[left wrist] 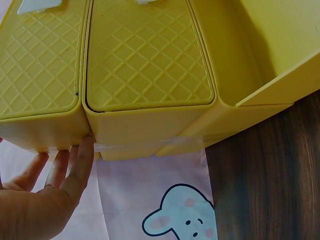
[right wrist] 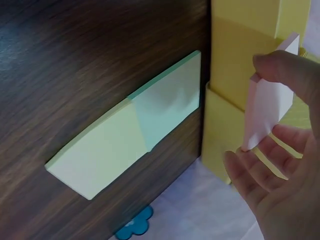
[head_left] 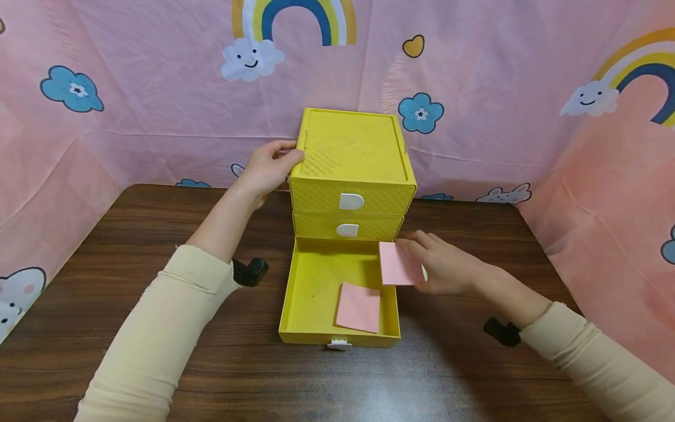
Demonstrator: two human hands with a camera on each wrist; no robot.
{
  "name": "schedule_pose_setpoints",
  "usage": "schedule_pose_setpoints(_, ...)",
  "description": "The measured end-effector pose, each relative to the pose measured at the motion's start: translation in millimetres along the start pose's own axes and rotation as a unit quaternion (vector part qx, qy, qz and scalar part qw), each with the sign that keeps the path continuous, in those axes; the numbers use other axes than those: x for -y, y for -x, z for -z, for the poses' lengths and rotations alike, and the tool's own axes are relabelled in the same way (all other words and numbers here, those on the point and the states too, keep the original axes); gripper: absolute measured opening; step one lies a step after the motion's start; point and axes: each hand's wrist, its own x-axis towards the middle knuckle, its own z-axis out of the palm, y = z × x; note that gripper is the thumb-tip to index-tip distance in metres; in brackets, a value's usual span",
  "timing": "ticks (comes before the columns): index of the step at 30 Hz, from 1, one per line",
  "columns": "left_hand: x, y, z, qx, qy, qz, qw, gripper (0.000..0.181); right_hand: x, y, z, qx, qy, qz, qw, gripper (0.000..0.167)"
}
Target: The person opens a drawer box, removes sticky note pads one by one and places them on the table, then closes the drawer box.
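Observation:
A yellow drawer unit [head_left: 350, 146] stands on the table with its bottom drawer [head_left: 313, 293] pulled out. My left hand [head_left: 266, 170] touches the unit's upper left side; in the left wrist view its fingers [left wrist: 80, 170] lie extended against the side wall. With thumb and fingers my right hand [head_left: 445, 264] pinches a pink sticky note pad [head_left: 398, 266] over the drawer's right wall. A second pink pad [head_left: 358, 310] lies inside the drawer, towards the front right. The right wrist view shows the held pad tilted, gripped by its edges.
Beside the unit, a pale yellow pad [right wrist: 97, 150] and a green pad [right wrist: 170, 102] lie on the dark wooden table [head_left: 227, 369], mostly hidden by my right hand in the head view. Two upper drawers with white handles [head_left: 350, 201] are closed. Pink patterned cloth [head_left: 184, 88] hangs behind.

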Motion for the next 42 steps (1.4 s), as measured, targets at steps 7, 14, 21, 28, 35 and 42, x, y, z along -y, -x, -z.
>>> schedule_pose_setpoints(7, -0.9, 0.2, 0.2, -0.001, 0.000, 0.004, 1.0000, 0.050, -14.8, 13.1, -4.5, -0.006, 0.005, -0.014, 0.9999, 0.082)
schedule_pose_setpoints(14, -0.8, 0.5, 0.3, -0.001, -0.001, 0.001, 1.0000, 0.050, -22.3, 24.4, -7.7, 0.005, 0.005, -0.037, 0.9993, 0.080)
schedule_pose_setpoints(21, -0.3, 0.2, 0.4, 0.000, 0.000, -0.001, 1.0000, 0.050, -28.2, 32.2, -13.3, 0.005, 0.008, -0.034, 0.9994, 0.081)
schedule_pose_setpoints(28, 0.4, -0.4, 0.6, 0.000, 0.004, 0.002, 1.0000, 0.051, -37.3, 40.0, -18.9, 0.007, 0.001, -0.056, 0.9984, 0.081)
schedule_pose_setpoints(35, 0.9, -1.2, 0.5, 0.000, 0.004, 0.001, 1.0000, 0.051, -47.0, 48.8, -18.8, 0.012, -0.007, -0.077, 0.9969, 0.081)
schedule_pose_setpoints(42, 0.6, -1.0, 0.6, -0.001, 0.000, 0.001, 1.0000, 0.050, -56.2, 57.9, -18.1, 0.018, -0.003, -0.094, 0.9954, 0.080)
